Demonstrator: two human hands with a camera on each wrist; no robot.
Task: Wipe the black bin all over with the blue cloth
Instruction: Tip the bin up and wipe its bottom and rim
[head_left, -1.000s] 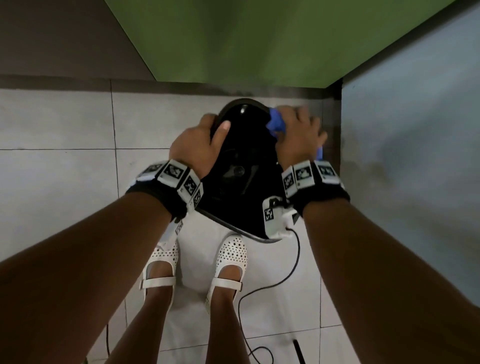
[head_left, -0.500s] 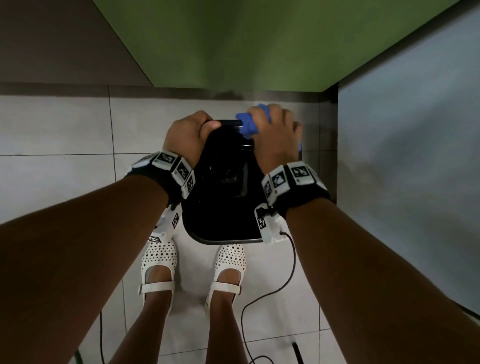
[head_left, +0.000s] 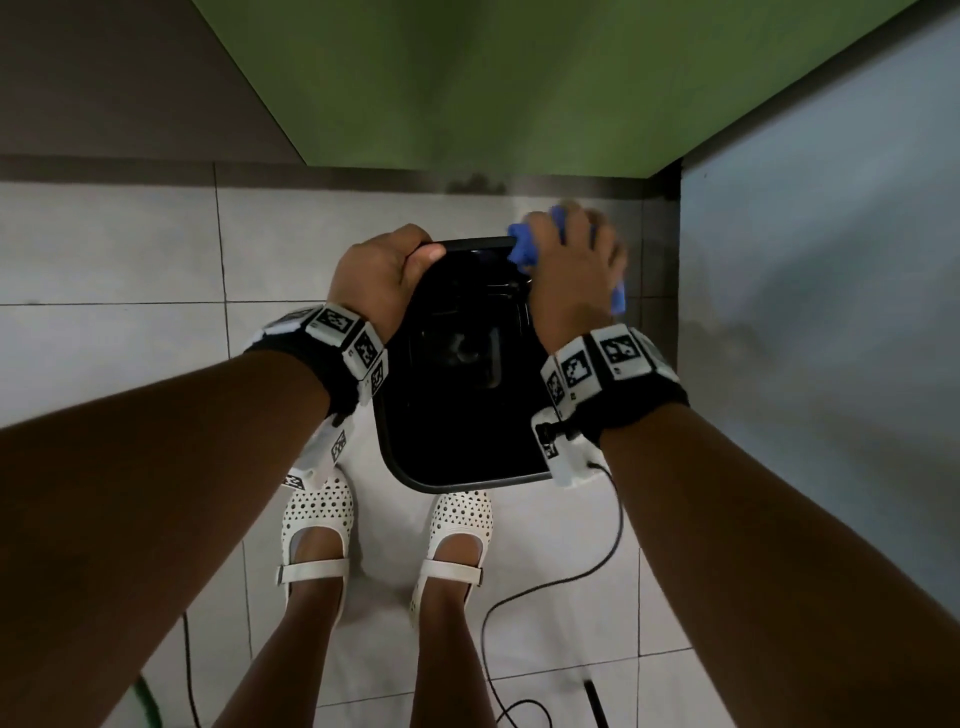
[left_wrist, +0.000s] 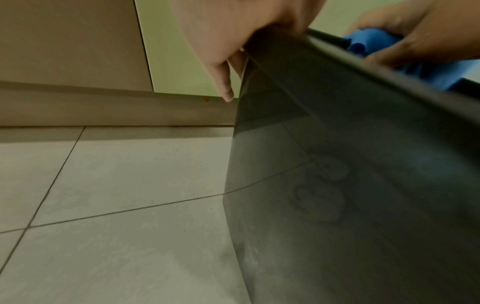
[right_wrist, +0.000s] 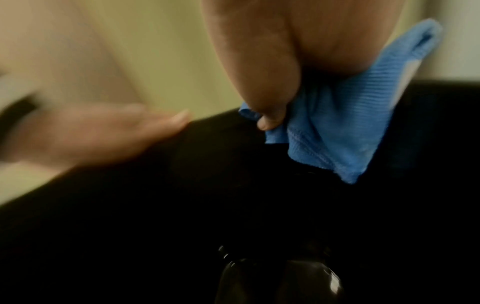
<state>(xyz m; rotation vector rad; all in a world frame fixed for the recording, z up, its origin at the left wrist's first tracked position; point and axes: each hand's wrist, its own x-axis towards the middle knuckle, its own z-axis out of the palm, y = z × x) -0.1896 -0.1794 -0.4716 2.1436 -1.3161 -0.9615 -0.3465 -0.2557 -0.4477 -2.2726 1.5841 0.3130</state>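
Black bin (head_left: 457, 415) now faces rim-up, blue cloth (head_left: 524, 249) at far-right corner

Both my arms reach forward and down, a tagged band on each wrist. My left hand (head_left: 382, 275) curls over the black bin's (head_left: 457, 415) far rim, thumb inside. My right hand (head_left: 571, 270) bunches the blue cloth (right_wrist: 342, 123) against the rim's right corner.

Pale tiled floor (head_left: 130, 249), green wall (head_left: 467, 78), grey wall (head_left: 831, 260), dark skirting (head_left: 104, 169)
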